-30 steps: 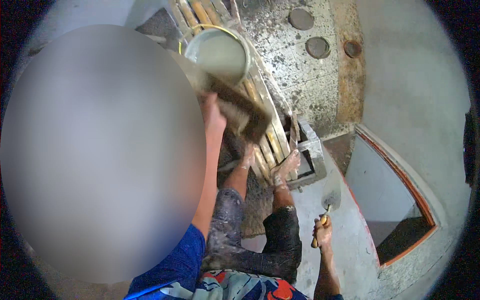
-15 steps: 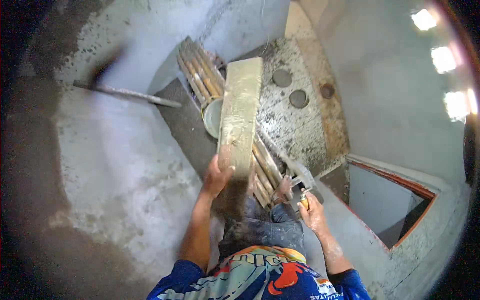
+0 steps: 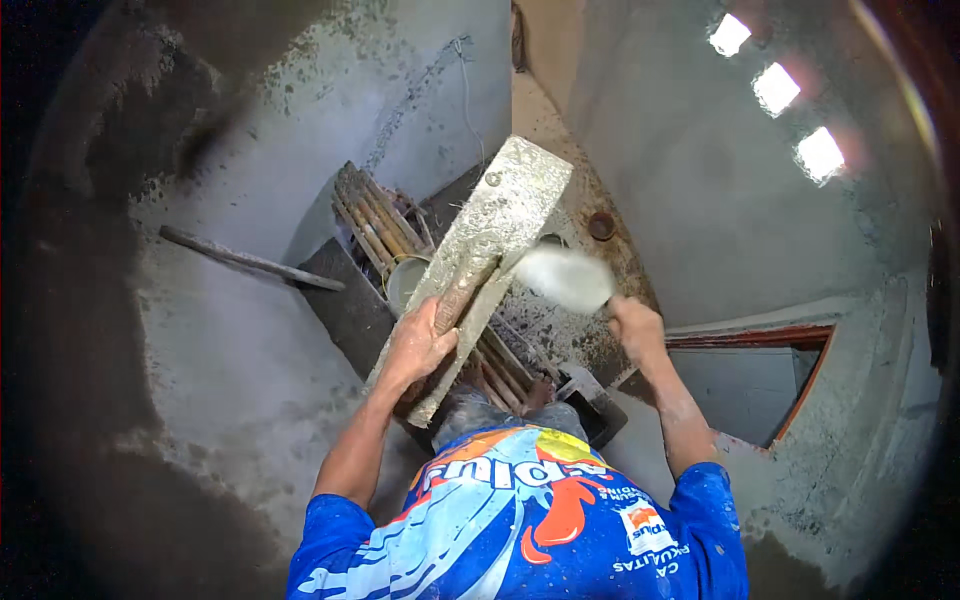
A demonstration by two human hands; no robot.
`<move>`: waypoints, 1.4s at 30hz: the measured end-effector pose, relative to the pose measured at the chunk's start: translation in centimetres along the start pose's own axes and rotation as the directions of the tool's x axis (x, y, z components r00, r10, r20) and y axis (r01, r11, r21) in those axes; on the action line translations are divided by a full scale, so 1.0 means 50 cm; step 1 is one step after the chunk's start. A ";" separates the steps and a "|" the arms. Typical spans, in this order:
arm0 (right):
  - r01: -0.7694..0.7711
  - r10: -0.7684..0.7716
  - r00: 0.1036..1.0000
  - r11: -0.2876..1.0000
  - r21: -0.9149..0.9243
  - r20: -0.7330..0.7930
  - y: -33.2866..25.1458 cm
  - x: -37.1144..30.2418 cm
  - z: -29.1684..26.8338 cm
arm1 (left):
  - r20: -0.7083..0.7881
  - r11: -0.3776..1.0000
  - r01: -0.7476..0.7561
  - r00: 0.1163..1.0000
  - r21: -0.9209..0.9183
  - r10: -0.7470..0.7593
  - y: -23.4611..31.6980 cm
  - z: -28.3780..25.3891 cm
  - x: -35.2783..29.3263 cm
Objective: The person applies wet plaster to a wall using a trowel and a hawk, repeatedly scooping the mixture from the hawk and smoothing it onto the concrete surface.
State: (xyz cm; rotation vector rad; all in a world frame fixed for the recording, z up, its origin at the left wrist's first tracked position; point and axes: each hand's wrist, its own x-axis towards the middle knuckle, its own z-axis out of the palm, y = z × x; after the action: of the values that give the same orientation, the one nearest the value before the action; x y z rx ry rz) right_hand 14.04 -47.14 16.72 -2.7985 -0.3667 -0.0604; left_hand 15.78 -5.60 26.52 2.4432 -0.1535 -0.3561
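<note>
My left hand (image 3: 420, 345) is closed round the handle of a long plasterer's float (image 3: 525, 185), a pale board crusted with wet mortar. Its handle side faces up, and the board slants from near my waist toward the far right. In my right hand (image 3: 640, 330), the fingers are wrapped round the grip of a trowel, mostly hidden by the hand. The trowel's blade (image 3: 568, 278) is smeared by motion and reaches the float's right edge; whether it touches cannot be made out.
Below lie bamboo poles (image 3: 375, 225) with a bucket (image 3: 403, 282) beside them, partly behind the float. A mortar-spattered board (image 3: 560, 325) spreads to the right. One wooden strip (image 3: 250, 262) slants at the left. A red-brown framed opening (image 3: 818, 385) is at the right.
The float has turned over, from its smooth face to its handle side, and now tilts rightward. My right hand has risen, bringing the trowel up to the float. The view has shifted.
</note>
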 end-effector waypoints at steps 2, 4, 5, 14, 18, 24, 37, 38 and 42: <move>-0.462 0.476 0.865 0.879 0.115 -0.159 0.054 -0.022 -0.035 | -0.025 0.993 0.085 0.996 -0.084 -0.087 0.023 -0.010 -0.020; -0.409 0.411 0.866 0.910 0.069 -0.285 0.070 -0.038 -0.086 | -0.128 0.996 -0.023 0.992 -0.083 0.012 -0.007 0.010 -0.031; -0.229 0.234 0.940 0.972 0.051 -0.250 0.055 -0.057 -0.105 | -0.144 1.000 -0.012 0.990 -0.023 0.008 -0.010 0.009 -0.039; -0.187 0.203 0.950 0.978 0.088 -0.236 -0.027 -0.042 -0.072 | -0.135 0.990 -0.093 0.985 0.108 0.107 0.019 -0.021 -0.047; -0.283 0.355 0.910 0.910 0.302 -0.216 -0.092 -0.021 -0.134 | -0.229 0.974 -0.153 0.955 0.167 0.189 0.020 -0.003 -0.040; 0.083 -0.082 0.996 0.995 0.060 -0.020 -0.207 0.000 -0.072 | -0.206 0.898 -0.303 0.903 0.317 0.378 0.040 0.004 -0.043; 0.100 -0.106 0.992 0.991 0.090 0.063 -0.206 -0.055 -0.220 | -0.110 0.618 -0.333 0.816 0.712 0.567 0.060 -0.025 -0.059; 0.098 -0.099 0.995 0.995 0.012 0.032 -0.204 -0.052 -0.234 | -0.122 0.630 -0.321 0.822 0.707 0.556 0.058 -0.029 -0.054; 0.241 -0.247 0.969 0.950 0.198 0.006 -0.203 -0.033 -0.301 | -0.125 0.558 -0.346 0.759 0.755 0.639 0.044 -0.050 -0.034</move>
State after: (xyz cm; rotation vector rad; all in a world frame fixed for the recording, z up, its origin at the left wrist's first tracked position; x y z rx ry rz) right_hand 9.82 -42.99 33.98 -2.5489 -0.6867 -0.0356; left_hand 14.84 -5.49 30.13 2.9672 -0.9643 0.5783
